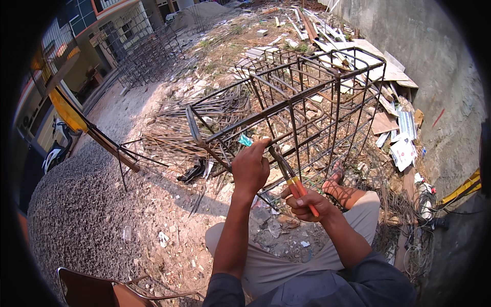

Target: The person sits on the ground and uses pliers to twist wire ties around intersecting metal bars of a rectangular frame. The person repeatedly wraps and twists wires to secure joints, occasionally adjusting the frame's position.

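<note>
Dirt yard: left hand (249, 168) grips the rebar cage (307, 102); right hand (307, 203) closed on orange-handled pliers (291, 176). Tying step; next, twist wire tight.

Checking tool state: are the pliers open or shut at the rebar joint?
Cannot tell. The right hand grips both orange handles of the pliers close together, but the tip is hidden behind the left hand at the rebar cage.

An outdoor construction yard: just beyond the hands stands a cage of tied rebar (307, 97), with loose steel rods (179, 128) heaped on bare dirt to its left, a gravel pile (76, 204) nearer, and scrap boards (368, 61) against a concrete wall (440, 56).
</note>
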